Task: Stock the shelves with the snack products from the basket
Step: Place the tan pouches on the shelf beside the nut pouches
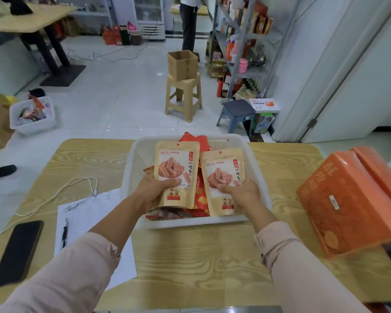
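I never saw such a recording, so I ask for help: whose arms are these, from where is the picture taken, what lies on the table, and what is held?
No machine: these are a person's arms, filmed by a camera worn on the head, looking forward and down. The left hand holds the left pouch, the right hand the right pouch, both tan snack bags over the white basket of red packets. On the wooden table lie a black phone, a printed sheet, a white cable and an orange box.

two tan snack pouches [178, 163] [224, 175], two white baskets [136, 163] [33, 125], two plastic stools [182, 96] [238, 109], one open cardboard box [182, 66], one black phone [17, 253], one printed paper sheet [84, 213], one shelf rack [240, 48]
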